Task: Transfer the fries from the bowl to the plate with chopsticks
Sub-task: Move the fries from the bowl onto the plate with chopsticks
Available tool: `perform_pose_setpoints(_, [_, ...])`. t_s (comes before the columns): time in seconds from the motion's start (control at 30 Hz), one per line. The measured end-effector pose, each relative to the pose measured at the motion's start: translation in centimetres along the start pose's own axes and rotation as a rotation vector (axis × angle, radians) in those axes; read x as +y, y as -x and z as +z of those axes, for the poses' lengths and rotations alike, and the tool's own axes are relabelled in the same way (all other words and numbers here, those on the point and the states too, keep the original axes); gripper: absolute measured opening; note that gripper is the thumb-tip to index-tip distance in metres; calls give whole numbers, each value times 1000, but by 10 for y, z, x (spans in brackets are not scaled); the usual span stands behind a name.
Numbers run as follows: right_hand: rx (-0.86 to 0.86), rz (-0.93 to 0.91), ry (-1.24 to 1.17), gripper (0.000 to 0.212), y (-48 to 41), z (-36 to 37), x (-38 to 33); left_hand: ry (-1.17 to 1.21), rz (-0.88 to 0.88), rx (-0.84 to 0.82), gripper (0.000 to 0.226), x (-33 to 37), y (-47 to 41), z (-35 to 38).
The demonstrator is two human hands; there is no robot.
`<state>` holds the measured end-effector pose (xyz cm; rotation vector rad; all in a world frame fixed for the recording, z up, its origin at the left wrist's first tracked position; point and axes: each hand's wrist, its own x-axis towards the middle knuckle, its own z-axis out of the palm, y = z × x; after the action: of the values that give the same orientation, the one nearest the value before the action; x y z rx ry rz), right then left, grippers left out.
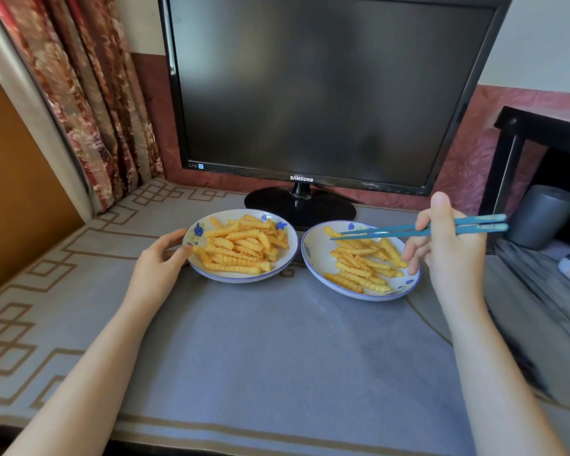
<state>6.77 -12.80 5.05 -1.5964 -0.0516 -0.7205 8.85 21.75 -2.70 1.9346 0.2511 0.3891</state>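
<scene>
Left hand (160, 261) grips the rim of a shallow blue-flowered white dish (244, 278) heaped with ridged golden fries (241, 248). Right hand (448, 251) pinches slim teal chopsticks (392, 230), tips over the sparser twin dish (313, 255) just right.

In front of the 2 dishes the table (277, 340) lies open — a hand passes there freely. Between the left dish (241, 279) and the right dish (313, 255) is only a narrow gap. Just behind, the monitor base (298, 209) closes the way. The left hand (158, 263) holds the left dish's outer rim; the chopsticks (392, 230) in the right hand (454, 255) cross above the right dish — a black shelf (504, 179) stands near.
</scene>
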Motion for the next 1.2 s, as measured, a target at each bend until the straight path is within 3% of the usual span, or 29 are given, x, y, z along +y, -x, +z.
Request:
perform_pose_setpoints(0.13, [-66, 11, 0, 43, 0, 0, 4, 11, -18, -5, 31, 1, 0, 0])
perform_pose_setpoints(0.7, [59, 95, 27, 42, -10, -26, 9, 6, -5, 1, 33, 3, 2, -1])
perform_pose_setpoints(0.9, [21, 84, 44, 41, -9, -21, 12, 9, -7, -2, 34, 3, 3, 0])
perform_pose_setpoints(1.2, [161, 62, -26, 43, -5, -15, 10, 5, -4, 1, 33, 3, 3, -1])
